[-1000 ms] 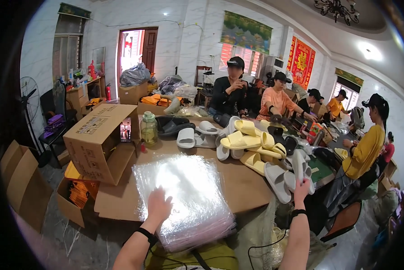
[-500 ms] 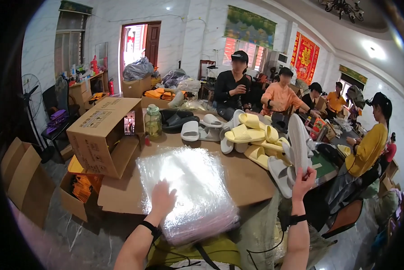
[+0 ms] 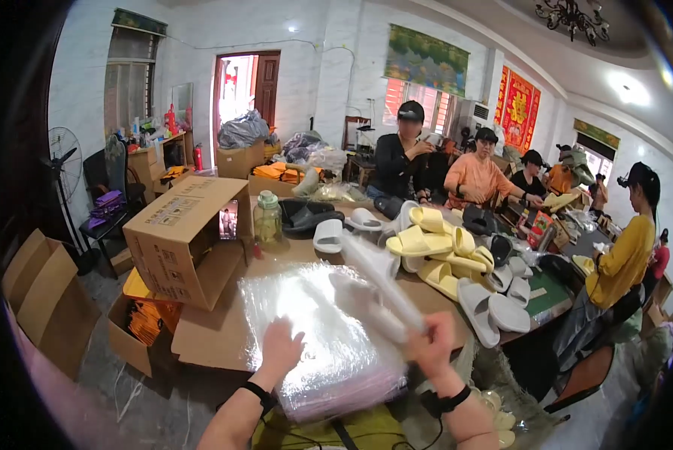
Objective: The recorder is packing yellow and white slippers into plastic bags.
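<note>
My left hand lies with fingers spread on a stack of clear plastic bags. The stack rests on flattened cardboard in front of me. My right hand grips a white slipper by one end and holds it tilted above the bags' right side. Motion smears the slipper, and I cannot tell whether a second one is held with it. Just beyond are piled yellow slippers and white slippers.
At left stands an open carton with a phone at its opening. Beside it are a glass jar and black slippers. A box of orange packets sits lower left. Several people work along the table's far right, including one in yellow.
My right hand has brought the white slipper left and down from beside the pile to over the bags. My left hand stays on the stack. The view has shifted slightly.
</note>
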Demonstrator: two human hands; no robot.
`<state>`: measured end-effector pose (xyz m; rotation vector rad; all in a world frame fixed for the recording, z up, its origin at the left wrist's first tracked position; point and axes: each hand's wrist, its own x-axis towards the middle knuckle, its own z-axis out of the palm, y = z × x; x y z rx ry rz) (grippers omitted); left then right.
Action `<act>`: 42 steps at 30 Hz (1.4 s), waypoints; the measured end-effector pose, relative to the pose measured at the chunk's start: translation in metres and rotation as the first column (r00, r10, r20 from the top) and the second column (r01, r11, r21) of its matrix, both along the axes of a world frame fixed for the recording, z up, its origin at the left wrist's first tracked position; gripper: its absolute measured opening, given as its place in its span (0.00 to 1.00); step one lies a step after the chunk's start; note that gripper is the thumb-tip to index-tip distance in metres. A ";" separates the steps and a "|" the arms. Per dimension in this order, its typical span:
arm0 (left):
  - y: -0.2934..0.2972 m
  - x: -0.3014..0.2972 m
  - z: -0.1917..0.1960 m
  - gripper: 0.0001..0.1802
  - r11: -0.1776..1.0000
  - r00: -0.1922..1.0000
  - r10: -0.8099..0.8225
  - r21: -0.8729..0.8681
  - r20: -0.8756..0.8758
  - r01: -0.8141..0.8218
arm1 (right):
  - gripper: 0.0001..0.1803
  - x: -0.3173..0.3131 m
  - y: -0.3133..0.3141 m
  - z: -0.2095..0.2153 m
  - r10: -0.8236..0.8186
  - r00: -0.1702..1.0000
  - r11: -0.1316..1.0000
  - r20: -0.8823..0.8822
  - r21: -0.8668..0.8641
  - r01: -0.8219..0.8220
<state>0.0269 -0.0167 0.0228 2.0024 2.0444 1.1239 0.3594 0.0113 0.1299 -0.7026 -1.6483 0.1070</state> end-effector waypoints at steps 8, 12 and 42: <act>-0.005 0.003 0.002 0.26 0.993 0.999 0.033 0.110 0.035 -0.036 | 0.14 -0.018 -0.021 -0.053 0.182 0.688 0.973 0.702 -0.028 -0.229; 0.000 0.003 -0.001 0.20 0.978 0.997 0.075 0.195 -0.009 -0.072 | 0.15 -0.012 -0.017 -0.050 0.373 0.599 0.926 0.709 -0.253 -0.279; 0.003 -0.007 -0.014 0.32 0.999 0.995 0.003 0.035 -0.103 0.000 | 0.20 -0.083 0.074 -0.019 -0.038 0.879 0.864 0.475 -0.426 0.268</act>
